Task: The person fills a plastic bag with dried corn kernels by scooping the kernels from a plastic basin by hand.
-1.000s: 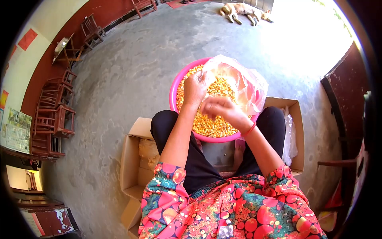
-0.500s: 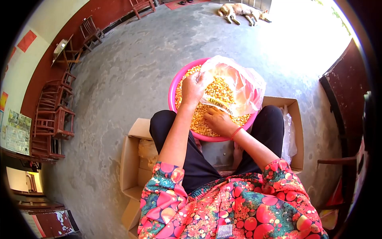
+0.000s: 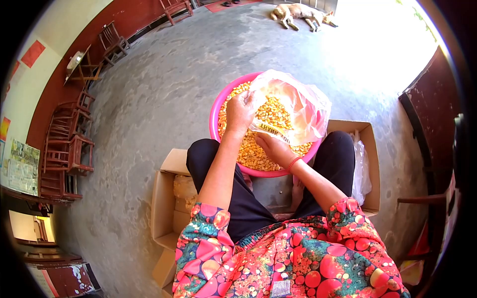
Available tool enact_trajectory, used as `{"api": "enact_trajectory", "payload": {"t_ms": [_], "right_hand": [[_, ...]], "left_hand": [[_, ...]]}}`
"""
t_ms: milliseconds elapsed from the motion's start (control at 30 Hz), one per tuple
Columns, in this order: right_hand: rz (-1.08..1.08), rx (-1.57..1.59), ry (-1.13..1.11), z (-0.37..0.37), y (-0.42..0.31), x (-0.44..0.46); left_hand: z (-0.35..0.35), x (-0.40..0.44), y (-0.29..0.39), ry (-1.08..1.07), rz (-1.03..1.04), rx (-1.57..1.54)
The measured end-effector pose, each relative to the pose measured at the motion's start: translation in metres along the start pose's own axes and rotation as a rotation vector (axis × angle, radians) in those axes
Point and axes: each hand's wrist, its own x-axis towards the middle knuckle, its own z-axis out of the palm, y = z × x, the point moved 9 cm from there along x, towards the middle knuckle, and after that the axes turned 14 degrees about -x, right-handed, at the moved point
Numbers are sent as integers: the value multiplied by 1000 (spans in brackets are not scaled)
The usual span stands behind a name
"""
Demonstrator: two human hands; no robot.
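Note:
A pink basin (image 3: 214, 119) full of loose yellow corn kernels (image 3: 254, 158) sits between my knees. Over its far right part lies a clear plastic bag (image 3: 310, 107) with printed lettering, its mouth held apart and some kernels showing through or inside it. My left hand (image 3: 240, 110) pinches the bag's left edge. Against the lower rim of the bag, by the lettering, is my right hand (image 3: 276, 150), with a red bracelet on the wrist. Its thumb shows, but the other fingers are hidden, so I cannot see what they hold.
Cardboard boxes stand on both sides of me: the left box (image 3: 163, 208) holds a yellowish package, the right box (image 3: 372, 169) clear plastic. A dog (image 3: 300, 14) lies on the concrete floor (image 3: 164, 84) at the back. Wooden chairs (image 3: 62, 141) line the left wall.
My right hand has lifted and turned from the kernels to the bag's lower rim, its fingers passing out of sight. My left hand stays on the bag.

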Motion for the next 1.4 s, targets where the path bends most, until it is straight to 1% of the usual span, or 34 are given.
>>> {"api": "enact_trajectory", "payload": {"t_ms": [67, 100, 167, 200, 233, 300, 333, 367, 433, 500, 567, 633, 667, 700, 767, 800, 833, 900, 933, 967, 1033, 1067, 1100, 1167, 1233, 1300, 1367, 1400], "right_hand": [[147, 389, 139, -2, 12, 6], [147, 390, 136, -2, 13, 5], [659, 967, -304, 22, 13, -11], [698, 1176, -366, 23, -1, -16], [698, 1175, -367, 18, -5, -18], [580, 1475, -590, 15, -39, -21], [555, 1492, -600, 4, -48, -20], [556, 1491, -602, -5, -51, -18], [452, 1486, -451, -34, -50, -1], [454, 1441, -307, -60, -37, 15], [449, 1465, -173, -72, -11, 33], [507, 1523, -92, -72, 17, 47], [571, 1535, -23, -69, 34, 51], [511, 1515, 2, -70, 46, 57], [626, 1392, 138, -65, 81, 59], [580, 1247, 159, -64, 99, 58], [555, 1101, 127, -58, 121, 58], [672, 900, 184, -63, 132, 46], [658, 828, 150, -66, 133, 46], [660, 828, 147, -66, 133, 44], [424, 650, 151, -84, 110, 46], [404, 576, 172, -95, 93, 45], [383, 719, 222, -100, 77, 44], [290, 823, 20, -97, 36, 40], [233, 856, -274, -73, -5, 29], [25, 671, -461, -41, -30, 16], [-202, 292, -332, -18, -37, 5], [-180, 131, -344, -5, -31, -2]], "left_hand": [[-1, 0, 0, 7, -1, 15], [-1, 0, 1, 6, 7, -5], [-2, 0, 0, 7, 15, -25], [-2, 1, -1, 7, 5, -4], [-2, 1, -1, 5, -4, 16], [-2, 1, 1, 4, -8, 14], [-2, 1, 1, 3, -12, 14], [-2, 1, 1, 3, -13, 13], [-2, 1, 2, 14, 6, 2], [-2, -2, 13, 15, 17, 19], [-2, -2, 17, 15, 29, 34], [-2, -2, 13, 22, 5, 12], [-2, -2, 12, 23, 6, 12], [-3, -2, 11, 29, 12, 11], [-3, -2, 11, 37, 17, 11], [-3, -2, 12, 38, 19, 12], [-4, -2, 12, 41, 21, 14], [-2, -2, 8, 41, 26, -14], [-2, -1, 8, 40, 32, -43], [-3, -1, 7, 41, 28, -42], [0, 0, 7, 22, 22, -7], [1, 0, 6, 19, 20, -8], [2, 0, 6, 17, 14, -15], [2, 0, 6, 14, 6, -18], [1, -2, 7, 20, -11, -14], [1, -3, 9, 27, 2, -19], [0, -2, 9, 36, 18, -23], [-1, -2, 7, 38, 25, -14]]}}
